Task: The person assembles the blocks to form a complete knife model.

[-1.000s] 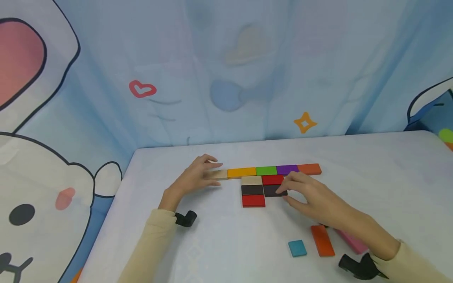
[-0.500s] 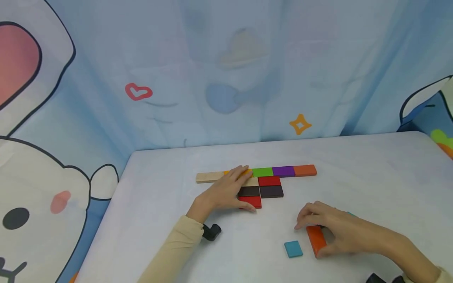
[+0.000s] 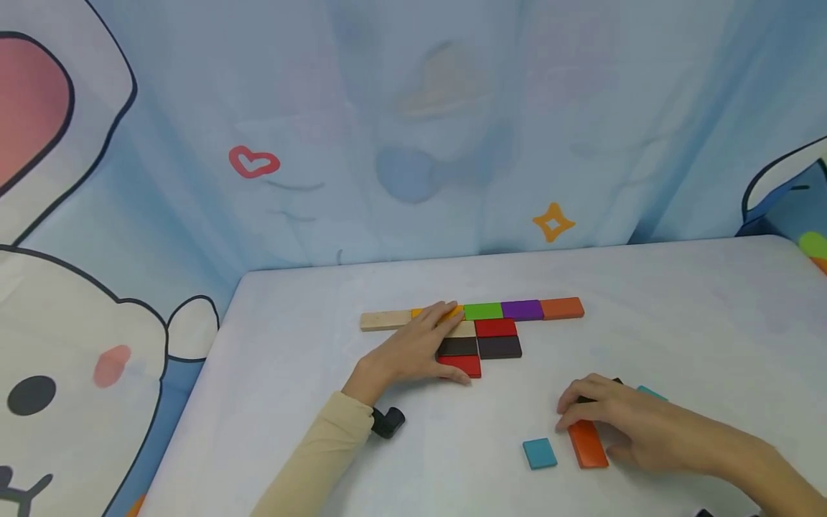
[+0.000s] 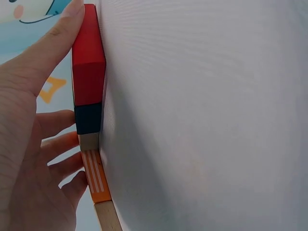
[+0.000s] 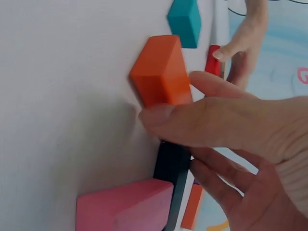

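My left hand (image 3: pixel 410 355) lies over flat wooden blocks, fingers spread across a yellow-orange block (image 4: pixel 98 178), a cream one (image 3: pixel 461 329) and a dark one (image 3: pixel 457 347). Its thumb touches a red block (image 3: pixel 468 365) nearest me. Farther right, my right hand (image 3: pixel 639 420) bends over a loose orange block (image 3: pixel 589 446), index finger and thumb on opposite sides of its far end. Whether they grip it I cannot tell. Behind that thumb in the right wrist view lie a black block (image 5: pixel 171 161) and a pink block (image 5: pixel 127 207).
The top row continues with a natural wood block (image 3: pixel 384 321), green (image 3: pixel 483 311), purple (image 3: pixel 522 309) and orange-red (image 3: pixel 562 308) blocks. Below are a red block (image 3: pixel 495 327) and a dark block (image 3: pixel 500 347). A small teal block (image 3: pixel 540 454) lies left of the loose orange one.
My left hand has moved right from the wood block onto the arranged blocks. The right hand has left the dark block there and come down toward me, to the loose orange block.
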Motion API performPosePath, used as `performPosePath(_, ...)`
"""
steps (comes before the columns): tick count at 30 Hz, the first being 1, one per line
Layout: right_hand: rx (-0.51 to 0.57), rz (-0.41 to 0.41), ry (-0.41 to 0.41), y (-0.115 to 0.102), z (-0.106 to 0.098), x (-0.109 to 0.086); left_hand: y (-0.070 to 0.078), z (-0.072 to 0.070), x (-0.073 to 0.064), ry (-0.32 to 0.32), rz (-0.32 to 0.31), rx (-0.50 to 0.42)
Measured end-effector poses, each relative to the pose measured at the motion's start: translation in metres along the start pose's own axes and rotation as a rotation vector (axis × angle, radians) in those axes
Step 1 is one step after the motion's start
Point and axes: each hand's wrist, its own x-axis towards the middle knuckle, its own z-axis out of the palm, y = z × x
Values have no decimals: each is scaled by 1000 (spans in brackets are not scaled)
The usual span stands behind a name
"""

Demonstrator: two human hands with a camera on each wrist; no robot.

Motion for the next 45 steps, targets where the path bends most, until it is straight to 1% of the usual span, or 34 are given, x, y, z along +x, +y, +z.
performPosePath(4,-50,-10,34,-3,1,3,2,-1,2,-10,-10,1)
performPosePath(7,-60,-23,38,-5,1,6,1,-1,3,-18,-14,-4)
performPosePath(11,-35,-33,20,-6,-1,10,0,0,3,-20,-18,-22)
performPosePath(15,0,-12,4,-8,-2,13,-2,0,3,-14,-16,-31)
performPosePath(18,-4,-14,-3,-10,-2,17,-2,0,3,-16,-18,-34)
performPosePath(22,-15,-52,-13,-13,-2,22,-3,0,3,-20,-16,-36)
performPosePath(27,25,-27,-50,-17,-12,30,-4,1,2,-23,-14,-44)
performPosePath(29,35,-13,-43,-20,-19,36,-4,0,1,-24,-18,-51)
performPosePath(31,26,-15,-15,-24,-26,44,-4,0,0,-24,-19,-50)
performPosePath(34,-11,-34,77,-27,-34,58,-4,1,0,-24,-15,-52)
performPosePath(38,-63,-54,203,-29,-36,78,-3,1,2,-18,-12,-45)
performPosePath(40,-68,-65,251,-30,-35,88,-2,1,3,-17,-13,-45)
performPosePath(43,-71,-56,296,-32,-32,98,-2,1,3,-18,-13,-48)
performPosePath(45,-74,-35,310,-33,-30,102,-1,1,3,-18,-10,-52)
